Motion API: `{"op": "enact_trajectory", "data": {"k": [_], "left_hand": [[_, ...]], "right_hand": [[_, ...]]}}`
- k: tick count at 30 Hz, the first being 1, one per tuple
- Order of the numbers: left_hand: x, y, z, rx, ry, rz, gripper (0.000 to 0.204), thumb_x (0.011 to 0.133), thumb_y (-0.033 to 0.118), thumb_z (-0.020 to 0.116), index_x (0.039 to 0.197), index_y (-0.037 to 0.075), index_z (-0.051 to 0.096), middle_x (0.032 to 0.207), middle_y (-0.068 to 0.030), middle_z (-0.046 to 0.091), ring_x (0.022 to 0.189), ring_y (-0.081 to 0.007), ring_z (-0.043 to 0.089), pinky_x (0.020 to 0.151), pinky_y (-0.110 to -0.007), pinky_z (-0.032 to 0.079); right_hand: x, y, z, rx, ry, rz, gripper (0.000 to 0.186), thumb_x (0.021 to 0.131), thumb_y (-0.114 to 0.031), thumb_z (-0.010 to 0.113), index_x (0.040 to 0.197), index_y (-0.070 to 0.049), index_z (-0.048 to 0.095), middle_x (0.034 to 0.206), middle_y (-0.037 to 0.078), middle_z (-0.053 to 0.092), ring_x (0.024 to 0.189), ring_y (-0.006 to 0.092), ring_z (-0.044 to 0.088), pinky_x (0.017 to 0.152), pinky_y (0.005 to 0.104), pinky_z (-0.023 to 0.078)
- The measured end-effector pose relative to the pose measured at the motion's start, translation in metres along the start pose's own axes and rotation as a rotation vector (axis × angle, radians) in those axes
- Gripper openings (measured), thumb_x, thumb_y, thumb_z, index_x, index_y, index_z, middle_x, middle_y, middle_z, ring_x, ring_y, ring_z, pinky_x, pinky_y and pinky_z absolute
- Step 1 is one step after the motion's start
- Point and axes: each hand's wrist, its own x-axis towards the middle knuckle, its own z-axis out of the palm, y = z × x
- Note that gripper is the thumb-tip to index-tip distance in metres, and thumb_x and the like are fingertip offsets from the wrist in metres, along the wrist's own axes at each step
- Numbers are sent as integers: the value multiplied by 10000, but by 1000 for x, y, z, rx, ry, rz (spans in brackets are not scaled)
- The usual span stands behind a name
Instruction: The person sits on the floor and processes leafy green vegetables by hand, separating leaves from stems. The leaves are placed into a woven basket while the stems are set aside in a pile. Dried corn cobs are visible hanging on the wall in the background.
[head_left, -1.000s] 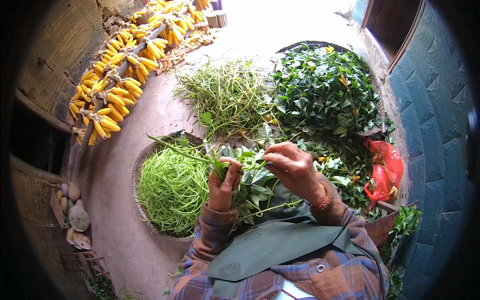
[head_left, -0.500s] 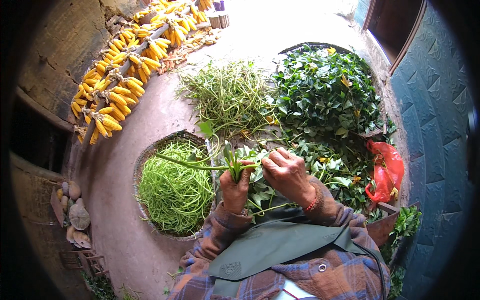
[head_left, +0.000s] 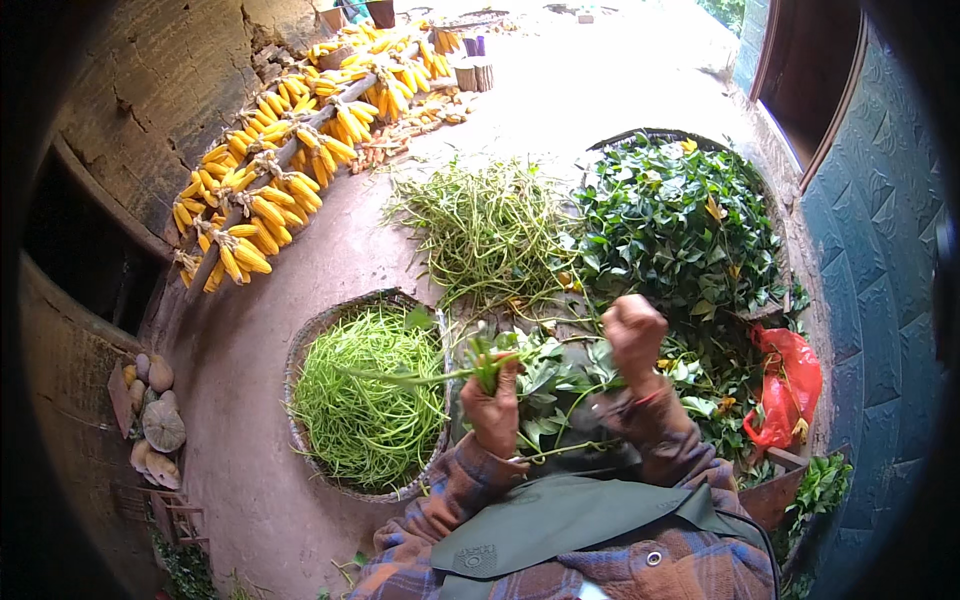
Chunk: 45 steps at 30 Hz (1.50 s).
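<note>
My left hand grips a bunch of green stems, one long stem sticking out leftward over a woven basket of stripped green stalks. My right hand, slightly blurred, is raised apart from it, fingers curled closed over leafy vines; whatever is inside them is hidden. Loose leaves and vines lie beneath both hands, over the dark green apron.
Tangled stalks lie ahead, beside a round heap of dark leaves. A red plastic bag is at right near a blue door. Corn cobs on a pole line the left wall, with squashes below.
My right hand has pulled away from the bunch, up and to the right. My left hand still holds the stems. The whole view has shifted, scenery appearing lower and further right.
</note>
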Motion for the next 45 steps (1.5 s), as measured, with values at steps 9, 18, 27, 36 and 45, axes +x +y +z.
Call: {"op": "enact_trajectory", "data": {"k": [9,18,27,36,45], "left_hand": [[13,-6,-13,-407,-302,-640,302,1015,341,533,1095,74,647,919,-83,709,788,-133,622,736,-258,472],[6,-2,-20,-401,-437,-662,293,1045,290,476,1066,40,629,664,31,481,530,-52,356,495,-203,275],[11,-1,-20,-432,-471,-664,450,1029,425,465,1174,21,598,680,36,484,529,-35,353,496,-183,280],[40,-2,-70,-378,-141,-515,399,983,301,602,1208,-29,587,655,77,403,523,-26,320,473,-212,284],[41,4,-42,-309,-122,-516,270,935,228,683,1129,41,682,981,-62,730,508,-5,389,453,-160,299]], "right_hand": [[15,-83,-84,1113,-745,483,108,917,-73,638,991,5,655,778,34,659,639,70,587,552,195,461],[-10,-75,-41,752,-546,105,242,834,-94,743,1044,-3,667,883,86,663,670,112,608,586,249,491],[-27,-69,-40,873,-772,264,120,931,-96,639,915,20,664,662,14,598,620,37,530,525,247,434],[-17,-31,-62,1373,-801,943,112,954,-143,639,1022,-58,667,835,-10,660,625,18,539,505,157,371],[-28,-36,-57,1346,-930,953,135,955,-163,630,1021,-49,660,787,10,649,530,15,446,465,154,331]]}}
